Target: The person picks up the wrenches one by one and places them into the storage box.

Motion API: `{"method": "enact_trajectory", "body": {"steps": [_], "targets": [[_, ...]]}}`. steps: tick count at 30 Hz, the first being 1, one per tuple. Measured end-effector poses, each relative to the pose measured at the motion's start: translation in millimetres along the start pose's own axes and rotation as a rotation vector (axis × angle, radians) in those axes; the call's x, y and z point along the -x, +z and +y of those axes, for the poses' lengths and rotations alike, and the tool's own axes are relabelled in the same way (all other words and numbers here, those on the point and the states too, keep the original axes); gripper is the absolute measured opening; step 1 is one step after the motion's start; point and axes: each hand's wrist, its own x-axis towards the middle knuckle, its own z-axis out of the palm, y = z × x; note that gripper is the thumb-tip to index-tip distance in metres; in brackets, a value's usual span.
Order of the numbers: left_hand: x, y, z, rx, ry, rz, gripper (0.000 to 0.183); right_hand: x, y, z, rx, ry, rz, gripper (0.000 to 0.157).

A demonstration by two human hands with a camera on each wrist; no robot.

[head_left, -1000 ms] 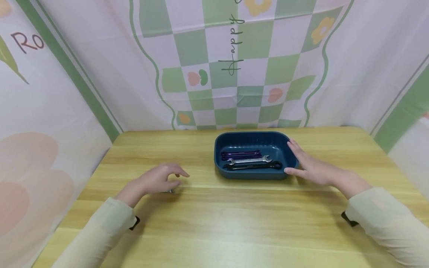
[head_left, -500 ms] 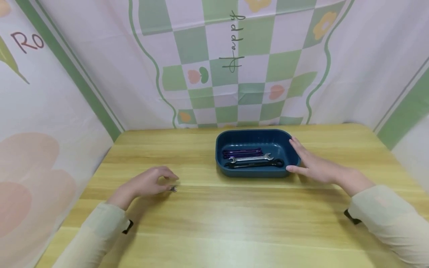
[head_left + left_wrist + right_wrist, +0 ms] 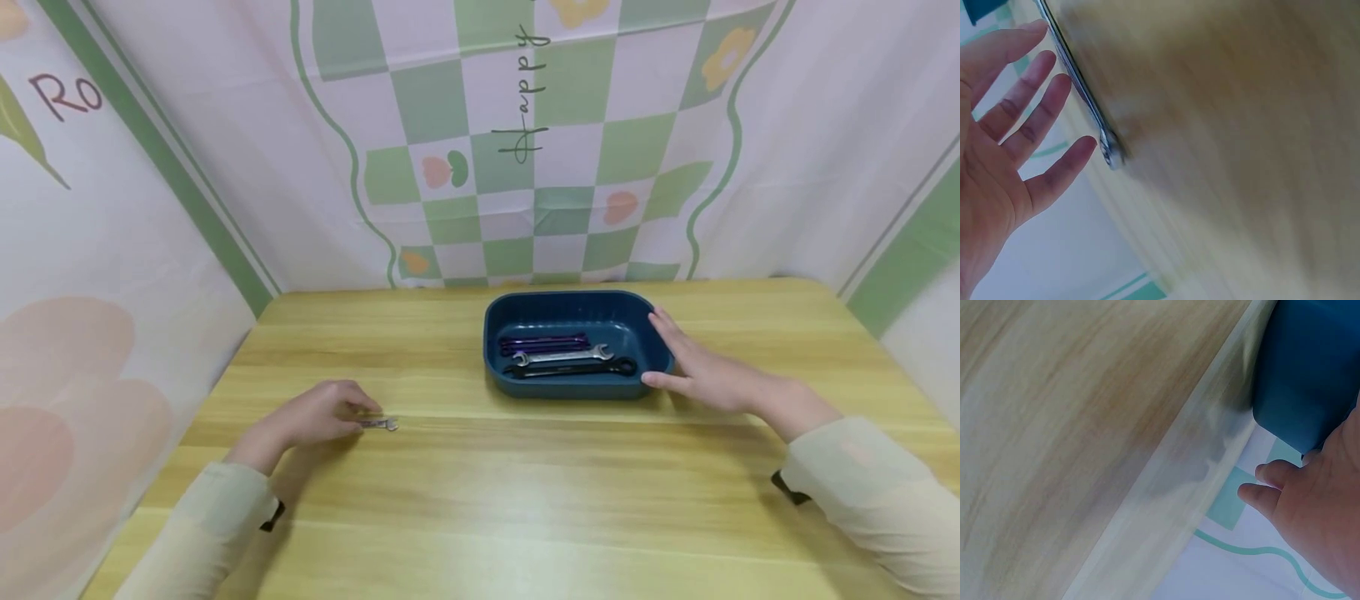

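Observation:
Just right of my left hand [image 3: 318,414], a small silver wrench [image 3: 381,424] lies on the wooden table, its open end showing beyond the fingertips. The left wrist view shows the fingers spread along the wrench [image 3: 1079,75], fingertips close to it; contact is unclear. My right hand [image 3: 708,375] rests on the right end of a dark blue plastic bin [image 3: 570,389], fingers extended along its rim. Inside the bin lie purple wrenches [image 3: 543,344], a silver open-end wrench [image 3: 562,357] and a black wrench [image 3: 573,368]. The right wrist view shows part of the bin's outer wall [image 3: 1304,369].
The light wooden table [image 3: 525,500] reaches back to a hanging cloth [image 3: 502,217] with green checks. More printed cloth [image 3: 97,333] hangs along the left side. The bin stands near the table's back edge.
My left hand has drawn back to the left and slightly down, so more of the small silver wrench shows. My right hand stays at the bin. The head view has shifted slightly.

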Motion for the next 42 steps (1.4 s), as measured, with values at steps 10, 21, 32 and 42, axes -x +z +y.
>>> {"method": "enact_trajectory", "body": {"steps": [10, 21, 32, 42], "targets": [[11.2, -0.4, -5.9, 0.058, -0.048, -0.019, 0.028, -1.0, 0.6, 0.3, -0.008, -0.002, -0.011, 0.098], [10.2, -3.7, -6.5, 0.080, -0.060, -0.019, 0.032, 1.2, -0.6, 3.3, -0.031, -0.006, -0.008, 0.098], [9.2, -3.4, -2.9, 0.077, -0.091, -0.034, 0.039, 1.0, -0.5, 5.0, -0.028, -0.004, -0.012, 0.098], [9.7, -1.2, -0.6, 0.066, -0.102, -0.042, 0.042, -3.3, -2.1, 1.5, -0.025, -0.004, -0.018, 0.097]]}}
